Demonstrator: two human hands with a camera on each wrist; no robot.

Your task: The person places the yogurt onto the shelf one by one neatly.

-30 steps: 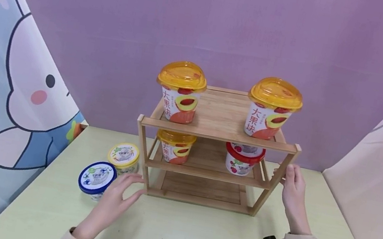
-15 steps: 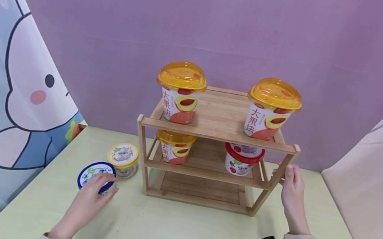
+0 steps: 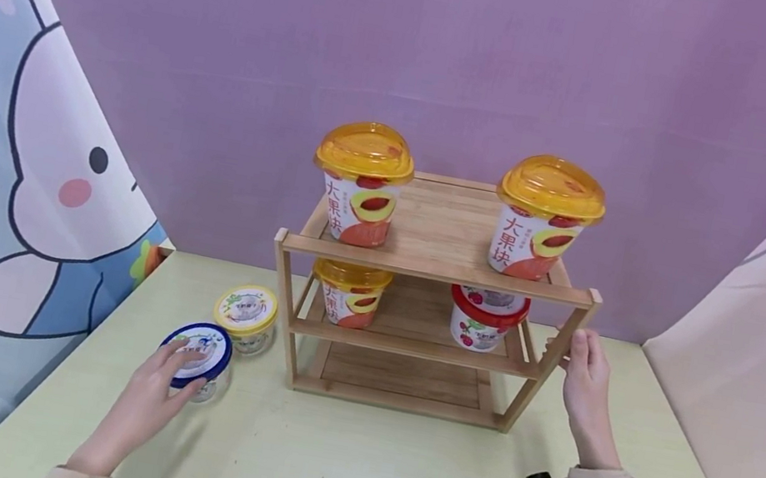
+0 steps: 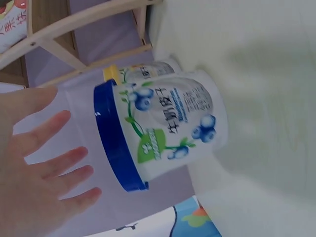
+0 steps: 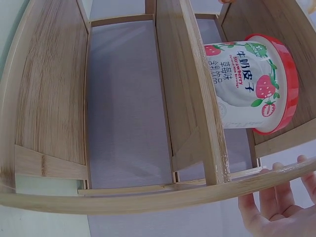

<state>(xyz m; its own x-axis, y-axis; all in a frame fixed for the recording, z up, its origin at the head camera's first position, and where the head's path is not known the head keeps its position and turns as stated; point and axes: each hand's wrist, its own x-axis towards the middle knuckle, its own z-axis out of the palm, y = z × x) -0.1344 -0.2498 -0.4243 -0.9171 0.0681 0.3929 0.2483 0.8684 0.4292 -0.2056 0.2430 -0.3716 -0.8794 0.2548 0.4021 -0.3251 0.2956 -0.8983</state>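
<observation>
Left hand (image 3: 143,402) at the near left of the rack (image 3: 446,224), fingers apart, holding nothing; head view has the fingertips over the lid of the blue-lidded tub (image 4: 173,128), but wrist view shows a gap between them. Tub is on the counter (image 3: 389,477), left of the rack and a bit nearer than its front.

Step looks like getting a grip on this tub. Best done: straddle the lid, thumb and fingers on opposite sides, close on the wall under the rim, lift straight, don't bump its neighbour.

Tub points lid up, base down on the counter, looks upright; slight tilt can't be ruled out. Its axis runs lid to base, vertical; squat shape, so no strong long axis. Blueberry print faces the left wrist camera.

Yellow-lidded tub (image 3: 245,311) just beyond it, nearer the rack.

Right hand (image 3: 589,383) at the rack's right post (image 3: 533,387), fingers partly behind it; can't tell if clamped on it.

Rack's middle shelf: peach cup (image 3: 350,301) left, red-lidded tub (image 5: 242,89) right. Top shelf: two more cups, left (image 3: 363,193) and right (image 3: 540,227). Purple cloth (image 3: 474,60) behind the rack.
</observation>
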